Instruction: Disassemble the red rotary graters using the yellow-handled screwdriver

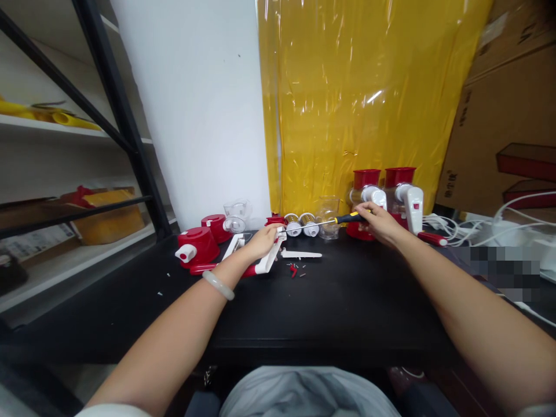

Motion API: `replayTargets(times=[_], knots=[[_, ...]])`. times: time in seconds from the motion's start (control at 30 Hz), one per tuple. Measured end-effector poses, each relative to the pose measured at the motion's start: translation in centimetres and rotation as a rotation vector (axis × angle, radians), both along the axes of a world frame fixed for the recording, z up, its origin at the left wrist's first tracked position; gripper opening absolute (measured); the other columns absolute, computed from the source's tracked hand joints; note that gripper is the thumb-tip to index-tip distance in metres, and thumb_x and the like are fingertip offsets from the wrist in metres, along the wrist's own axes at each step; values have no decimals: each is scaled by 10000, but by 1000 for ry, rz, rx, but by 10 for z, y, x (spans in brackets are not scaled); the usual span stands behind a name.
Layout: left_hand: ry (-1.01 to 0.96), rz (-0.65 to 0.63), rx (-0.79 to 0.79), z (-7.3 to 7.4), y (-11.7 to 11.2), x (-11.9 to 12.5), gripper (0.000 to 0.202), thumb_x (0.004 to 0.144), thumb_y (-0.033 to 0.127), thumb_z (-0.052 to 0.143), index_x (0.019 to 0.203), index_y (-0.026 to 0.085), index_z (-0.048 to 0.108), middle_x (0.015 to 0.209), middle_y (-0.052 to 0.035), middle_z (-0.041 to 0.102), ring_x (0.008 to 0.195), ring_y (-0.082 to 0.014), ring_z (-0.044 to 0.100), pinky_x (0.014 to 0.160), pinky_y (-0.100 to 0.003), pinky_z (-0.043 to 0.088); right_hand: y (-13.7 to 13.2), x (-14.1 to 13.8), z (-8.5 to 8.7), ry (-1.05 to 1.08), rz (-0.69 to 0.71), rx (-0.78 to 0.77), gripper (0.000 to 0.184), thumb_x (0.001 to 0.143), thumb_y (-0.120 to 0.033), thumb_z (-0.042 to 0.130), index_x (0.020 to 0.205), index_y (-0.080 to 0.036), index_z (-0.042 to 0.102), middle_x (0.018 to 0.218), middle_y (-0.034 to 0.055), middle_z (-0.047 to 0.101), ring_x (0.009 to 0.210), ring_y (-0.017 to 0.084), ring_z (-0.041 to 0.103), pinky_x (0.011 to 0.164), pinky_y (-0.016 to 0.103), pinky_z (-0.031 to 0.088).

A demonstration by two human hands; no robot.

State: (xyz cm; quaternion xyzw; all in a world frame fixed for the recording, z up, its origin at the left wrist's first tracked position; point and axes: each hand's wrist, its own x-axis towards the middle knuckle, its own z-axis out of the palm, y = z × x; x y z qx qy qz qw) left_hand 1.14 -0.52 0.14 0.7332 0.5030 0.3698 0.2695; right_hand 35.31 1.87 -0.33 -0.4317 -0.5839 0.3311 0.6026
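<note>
My left hand (261, 243) is closed around a white plastic handle part (269, 259) that rests on the black table (330, 307). My right hand (377, 222) grips the black-and-yellow handle of a screwdriver (324, 222), held level, its metal shaft pointing left with the tip at the top of the white part. A flat white piece (302, 254) and a few small red and metal bits (295, 270) lie just right of my left hand. A pale bangle (218, 285) circles my left wrist.
Red-and-white appliance parts (197, 246) and a clear cup (237, 218) sit at the left; two assembled red-and-white units (402, 197) stand behind my right hand. Small drums (303, 225), a clear jar (328, 215), white cables (486, 229), yellow film (360, 98), cardboard boxes (508, 116) and a shelf rack (117, 116) surround them.
</note>
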Motion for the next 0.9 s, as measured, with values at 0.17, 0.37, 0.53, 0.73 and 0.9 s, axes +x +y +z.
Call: replayTargets(times=[0.17,0.37,0.53,0.73,0.9], knots=[[-32,0,-79,4,-6,3,464,981,289,271,1342,165,534,1241,-139,643,671,-169,645,544,-297,565,-11,-3,5,211,284,32,457,554,-274,837,937,-300,590,877,-28,597,761,154,619,705,331,548],[-40,6,-56,5,-7,5,464,976,287,285,1335,153,547,1322,-145,602,690,-173,655,560,-310,570,-5,-3,3,132,157,3,324,678,-472,775,872,-269,615,894,21,638,808,208,650,742,391,563],[-58,5,-73,1,-2,2,460,979,321,302,1334,165,551,1223,-144,654,655,-189,659,611,-369,585,7,1,-4,-224,-31,-46,453,794,-679,594,758,-227,597,606,26,586,514,176,564,542,344,496],[-11,-16,-25,-1,-1,1,467,983,351,314,1336,169,560,1271,-133,649,851,-215,691,755,-354,586,-10,-3,7,171,179,57,404,618,-390,810,932,-298,572,849,-31,614,727,142,613,677,296,528],[8,-4,13,-1,0,2,454,963,294,311,1285,160,602,1225,-119,681,912,-226,695,836,-387,574,-13,-4,11,190,246,92,374,593,-364,805,882,-296,577,878,-17,623,823,169,618,724,308,526]])
